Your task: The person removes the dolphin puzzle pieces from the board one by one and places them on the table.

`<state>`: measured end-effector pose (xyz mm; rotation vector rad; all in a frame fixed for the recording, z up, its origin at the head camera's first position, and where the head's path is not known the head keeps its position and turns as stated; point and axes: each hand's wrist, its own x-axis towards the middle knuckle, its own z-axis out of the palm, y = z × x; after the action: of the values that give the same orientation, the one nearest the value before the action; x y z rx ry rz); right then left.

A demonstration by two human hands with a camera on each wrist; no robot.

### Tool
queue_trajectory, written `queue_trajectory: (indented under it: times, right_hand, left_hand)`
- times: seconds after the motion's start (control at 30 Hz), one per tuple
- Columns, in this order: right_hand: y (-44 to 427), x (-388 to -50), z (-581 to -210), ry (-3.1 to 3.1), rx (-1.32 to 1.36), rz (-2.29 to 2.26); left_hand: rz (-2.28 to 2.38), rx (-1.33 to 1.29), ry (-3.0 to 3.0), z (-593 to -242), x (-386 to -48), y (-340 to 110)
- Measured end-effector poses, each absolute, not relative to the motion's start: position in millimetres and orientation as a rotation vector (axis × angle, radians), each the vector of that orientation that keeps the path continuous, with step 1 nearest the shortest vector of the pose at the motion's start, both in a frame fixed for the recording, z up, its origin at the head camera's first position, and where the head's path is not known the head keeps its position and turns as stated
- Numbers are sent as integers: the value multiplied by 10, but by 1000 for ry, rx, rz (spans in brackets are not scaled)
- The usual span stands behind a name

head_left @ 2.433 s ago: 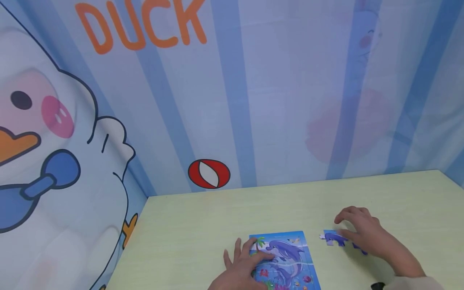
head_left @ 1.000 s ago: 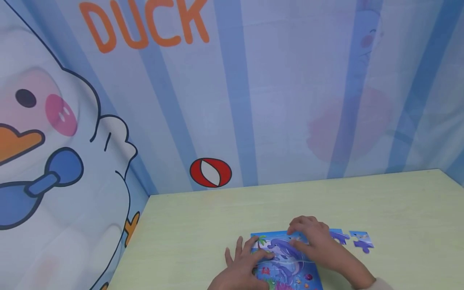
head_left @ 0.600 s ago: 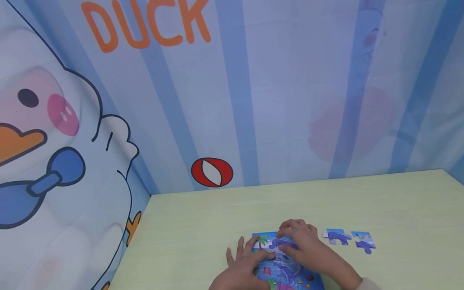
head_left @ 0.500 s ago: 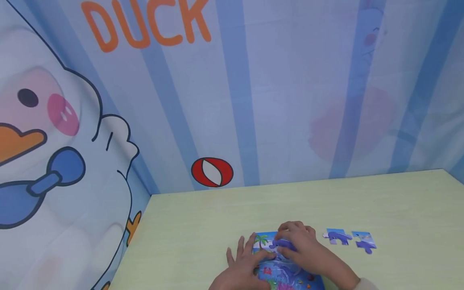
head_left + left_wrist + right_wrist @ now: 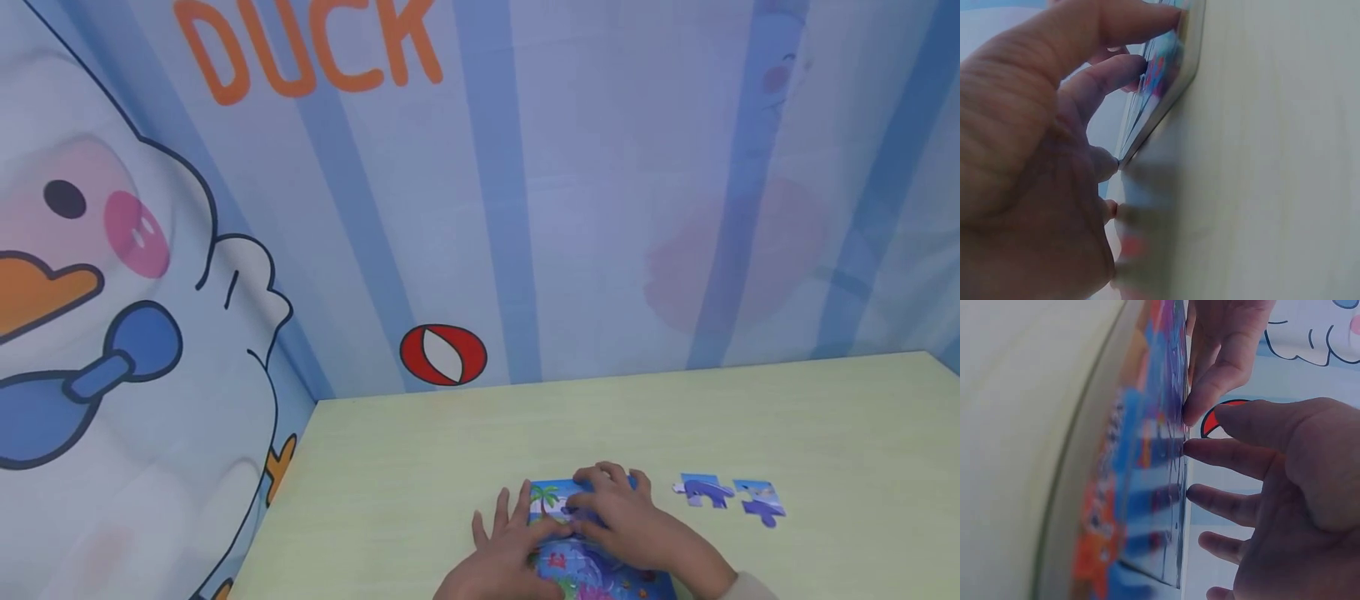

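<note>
A blue dolphin puzzle [image 5: 558, 560] with a palm tree lies flat on the table, partly covered by both hands. My left hand [image 5: 504, 560] rests on its left side, fingers spread, the thumb or a finger reaching onto the picture; the left wrist view shows fingertips at the puzzle's edge [image 5: 1159, 115]. My right hand [image 5: 637, 525] lies over the upper right part, fingers bent and apart. In the right wrist view the right hand's [image 5: 1285, 481] fingertips touch the glossy surface [image 5: 1169, 481]. Whether a piece lies under them is hidden.
Two loose puzzle pieces lie right of the puzzle: one with a purple dolphin part [image 5: 707, 490], the other [image 5: 761, 500] beside it, apart from it. The pale table [image 5: 405, 467] meets a printed cloth [image 5: 585, 208] behind, with a cartoon duck at the left.
My right hand has come from the loose pieces at the right onto the puzzle and shifted slightly left, its fingers spreading. My left hand has stayed on the puzzle's left side.
</note>
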<state>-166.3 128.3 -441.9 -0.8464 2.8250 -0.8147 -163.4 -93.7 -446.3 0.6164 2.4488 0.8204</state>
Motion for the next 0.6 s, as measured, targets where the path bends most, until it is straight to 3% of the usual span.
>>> queue_trajectory:
  times: [0.6]
  right_hand:
    - [1243,-1656,-4433,2795,-824,-906]
  left_hand:
    - [805,592,2442,-4449,-1660,-907]
